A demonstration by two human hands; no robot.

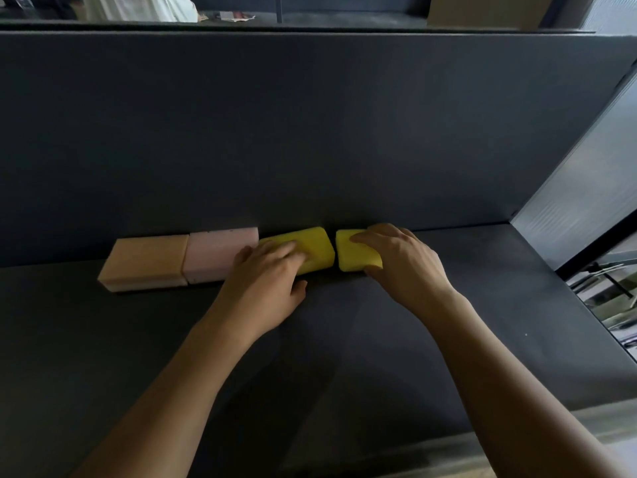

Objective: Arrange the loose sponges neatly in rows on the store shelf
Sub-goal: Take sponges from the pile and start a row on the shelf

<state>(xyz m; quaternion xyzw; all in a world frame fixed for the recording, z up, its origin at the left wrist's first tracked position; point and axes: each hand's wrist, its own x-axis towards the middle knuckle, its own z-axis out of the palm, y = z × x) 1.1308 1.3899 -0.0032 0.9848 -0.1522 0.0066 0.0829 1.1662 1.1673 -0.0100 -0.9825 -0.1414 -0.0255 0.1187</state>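
Left hand flat on one yellow sponge, right hand pinching the other sponge, I think — an uneven shove along the shelf back edge kinks the row.

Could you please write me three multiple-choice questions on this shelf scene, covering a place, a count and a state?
1. Which sponge ends the row on the left? A pink, B orange, C yellow.
2. How many yellow sponges are there? A one, B two, C three.
3. How do the yellow sponges lie? A stacked, B pressed together, C side by side with a gap.

Answers:
1 B: the orange sponge lies left of the pink sponge.
2 B: the left hand rests on the left yellow sponge, and the right hand holds the right yellow sponge.
3 C: dark shelf shows between them.
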